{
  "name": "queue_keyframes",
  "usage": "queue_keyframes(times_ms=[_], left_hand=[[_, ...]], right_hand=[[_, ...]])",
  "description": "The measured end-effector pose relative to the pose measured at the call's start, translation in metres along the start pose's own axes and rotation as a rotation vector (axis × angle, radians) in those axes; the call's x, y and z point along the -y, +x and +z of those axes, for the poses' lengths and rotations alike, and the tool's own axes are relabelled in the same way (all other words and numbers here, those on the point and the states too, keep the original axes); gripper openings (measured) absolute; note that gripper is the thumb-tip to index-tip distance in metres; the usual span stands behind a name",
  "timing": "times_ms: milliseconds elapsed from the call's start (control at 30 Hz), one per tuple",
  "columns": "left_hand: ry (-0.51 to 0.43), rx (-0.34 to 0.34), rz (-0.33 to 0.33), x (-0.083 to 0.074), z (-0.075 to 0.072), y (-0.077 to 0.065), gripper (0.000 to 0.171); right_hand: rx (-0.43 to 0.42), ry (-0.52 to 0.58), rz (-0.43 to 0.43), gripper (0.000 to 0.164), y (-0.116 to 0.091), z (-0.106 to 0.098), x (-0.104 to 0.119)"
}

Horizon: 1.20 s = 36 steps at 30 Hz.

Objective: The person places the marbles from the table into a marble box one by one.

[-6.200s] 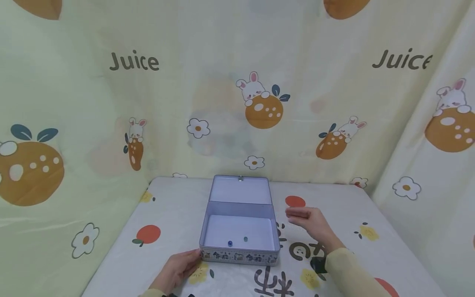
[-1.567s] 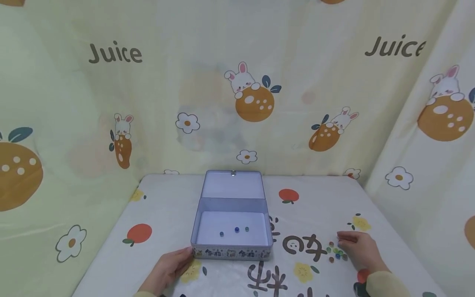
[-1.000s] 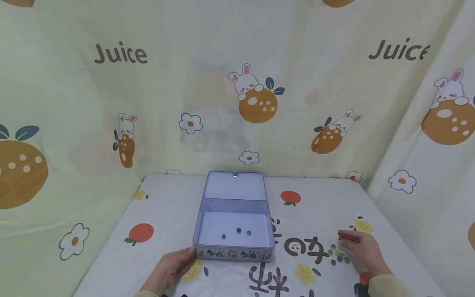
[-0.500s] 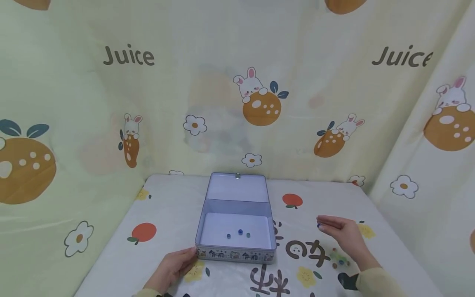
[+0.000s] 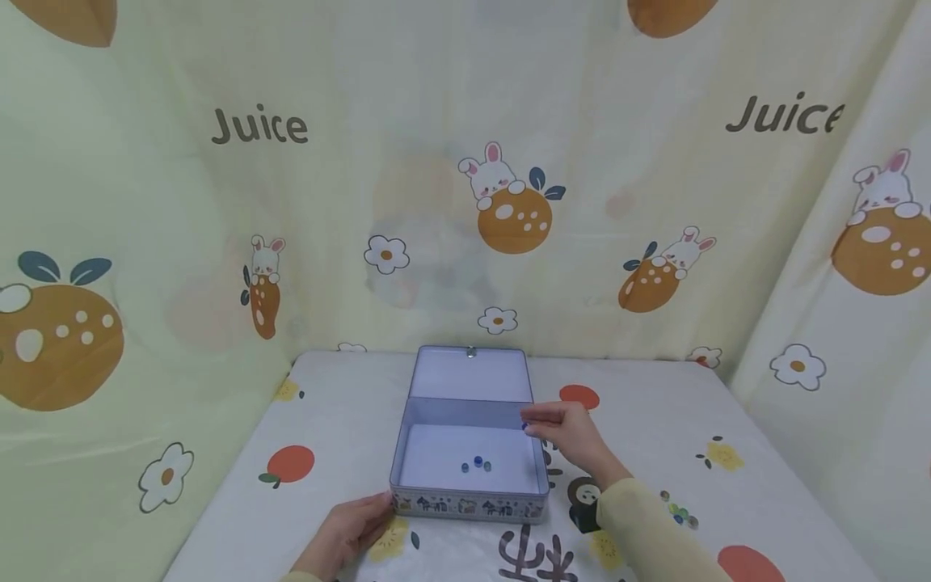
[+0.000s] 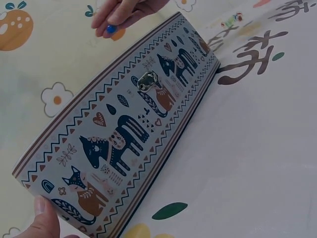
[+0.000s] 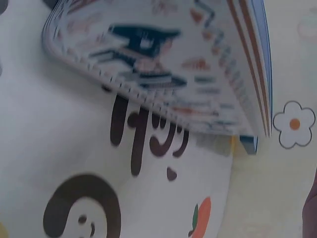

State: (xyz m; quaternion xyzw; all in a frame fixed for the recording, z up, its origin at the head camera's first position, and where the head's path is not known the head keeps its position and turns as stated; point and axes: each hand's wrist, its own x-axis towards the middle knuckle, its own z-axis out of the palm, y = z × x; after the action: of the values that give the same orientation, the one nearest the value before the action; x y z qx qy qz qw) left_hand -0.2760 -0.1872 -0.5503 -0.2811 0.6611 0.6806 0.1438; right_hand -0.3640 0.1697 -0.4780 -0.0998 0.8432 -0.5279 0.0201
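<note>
A tin box (image 5: 469, 505) with animal prints stands with its lid (image 5: 471, 374) raised at the back. Three small marbles (image 5: 478, 461) in blue and greenish tones lie together on its floor. My right hand (image 5: 575, 436) pinches a blue marble (image 6: 112, 29) between thumb and fingertips, at the right rim of the box. Outstretched fingers of my left hand (image 5: 349, 525) touch the box's front left corner; a fingertip (image 6: 44, 218) shows at that end in the left wrist view. The right wrist view looks along the box's printed side (image 7: 163, 64), with the held marble out of sight.
On the table to the right, several green, blue and brown marbles (image 5: 680, 512) lie in a loose cluster, close to my right sleeve (image 5: 647, 525). A patterned curtain (image 5: 429, 202) hangs behind the white printed tablecloth (image 5: 327, 428).
My right hand has left the marble cluster with a blue marble and moved left to the box. The box held two marbles in the oldest frame; three lie there now, closer together than before.
</note>
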Motion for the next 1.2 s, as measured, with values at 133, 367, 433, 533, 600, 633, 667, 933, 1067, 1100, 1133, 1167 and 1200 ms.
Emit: queue_keyframes(times_ms=[133, 367, 433, 533, 600, 633, 667, 933, 1067, 1100, 1133, 1167, 1200], left_hand=[[-0.011, -0.002, 0.011, 0.003, 0.001, 0.002, 0.05], [-0.023, -0.013, -0.005, 0.003, 0.001, 0.004, 0.049], [-0.024, -0.024, -0.009, 0.002, 0.001, 0.004, 0.048], [-0.026, -0.037, -0.011, 0.002, 0.002, 0.003, 0.046], [-0.026, -0.043, -0.011, 0.001, 0.002, 0.002, 0.046], [-0.027, -0.044, -0.01, 0.001, 0.002, 0.002, 0.046], [-0.028, -0.04, -0.007, 0.001, 0.001, 0.002, 0.046], [-0.023, -0.033, -0.002, 0.002, 0.002, 0.003, 0.046], [-0.011, -0.033, -0.002, 0.003, 0.002, 0.002, 0.045], [-0.005, -0.03, 0.0, 0.003, 0.002, 0.002, 0.045], [0.0, -0.026, 0.002, 0.003, 0.002, 0.002, 0.045], [0.005, -0.024, 0.004, 0.003, 0.002, 0.001, 0.046], [0.009, -0.021, 0.006, 0.002, 0.001, 0.001, 0.046]], right_hand=[[0.009, 0.013, 0.024, 0.033, 0.006, 0.016, 0.006], [0.035, 0.026, 0.016, 0.032, 0.011, 0.032, 0.014], [0.044, 0.03, 0.003, 0.032, 0.012, 0.036, 0.017], [0.054, 0.042, -0.002, 0.033, 0.014, 0.04, 0.02], [0.058, 0.047, -0.005, 0.033, 0.014, 0.042, 0.022], [0.06, 0.047, -0.006, 0.034, 0.014, 0.043, 0.023], [0.062, 0.048, -0.006, 0.034, 0.014, 0.043, 0.024], [0.033, 0.03, 0.003, 0.033, 0.008, 0.034, 0.024], [0.009, 0.02, 0.012, 0.033, 0.005, 0.024, 0.021], [0.006, 0.019, 0.01, 0.033, 0.004, 0.021, 0.02], [0.001, 0.015, 0.004, 0.033, 0.003, 0.017, 0.018], [-0.003, 0.012, -0.007, 0.033, 0.002, 0.013, 0.016], [-0.003, 0.01, -0.022, 0.033, 0.001, 0.008, 0.015]])
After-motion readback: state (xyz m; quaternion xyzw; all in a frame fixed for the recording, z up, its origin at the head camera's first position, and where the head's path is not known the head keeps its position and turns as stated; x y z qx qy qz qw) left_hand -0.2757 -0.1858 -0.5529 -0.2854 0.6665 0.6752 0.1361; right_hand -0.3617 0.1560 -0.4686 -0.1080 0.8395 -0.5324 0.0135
